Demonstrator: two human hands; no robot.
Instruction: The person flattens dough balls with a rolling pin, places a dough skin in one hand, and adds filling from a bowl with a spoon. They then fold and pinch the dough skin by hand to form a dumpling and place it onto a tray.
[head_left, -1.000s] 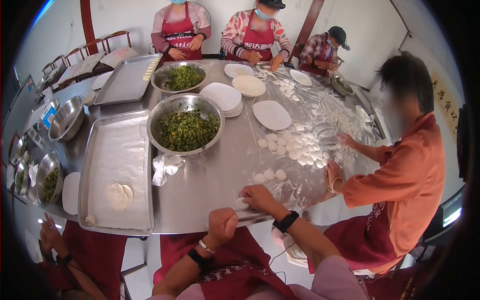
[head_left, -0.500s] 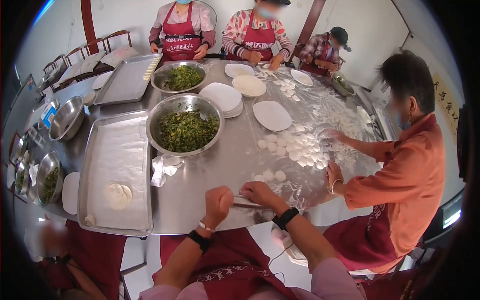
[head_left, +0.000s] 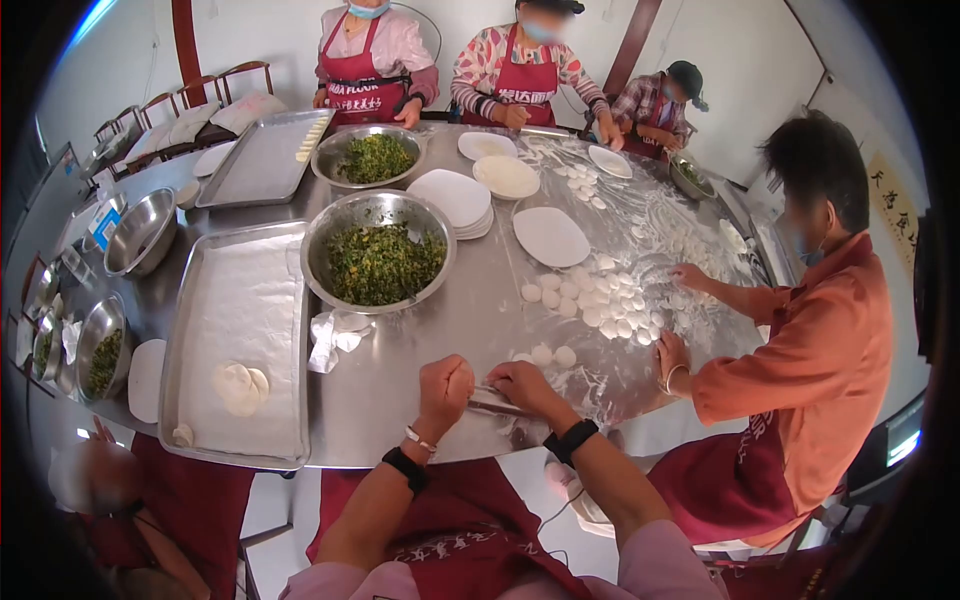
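Observation:
Near the table's front edge, my left hand (head_left: 444, 398) is closed with its fingers curled in; what it holds is hidden. Beside it, my right hand (head_left: 528, 388) closes over a thin dark rod (head_left: 496, 407) resembling a rolling pin, which spans the gap between my hands. Under the rod is a pale shape, too small to tell. Just beyond my hands lie several round dough pieces (head_left: 565, 357). Left of them stands a steel bowl (head_left: 310, 250) of chopped green filling (head_left: 387, 262). A lined tray (head_left: 235, 300) carries flat dough rounds (head_left: 240, 388).
A co-worker in orange (head_left: 810, 350) leans over floured dough pieces (head_left: 610, 305) at the right. Three other people sit across the metal table (head_left: 390, 350). White plates (head_left: 551, 237), a second filling bowl (head_left: 372, 158) and another tray (head_left: 262, 160) stand farther back.
My left hand has risen slightly, away from the table edge. The view has shifted a little. Across the table, a co-worker's hand has moved right, and the orange-clad co-worker's far hand looks sharper.

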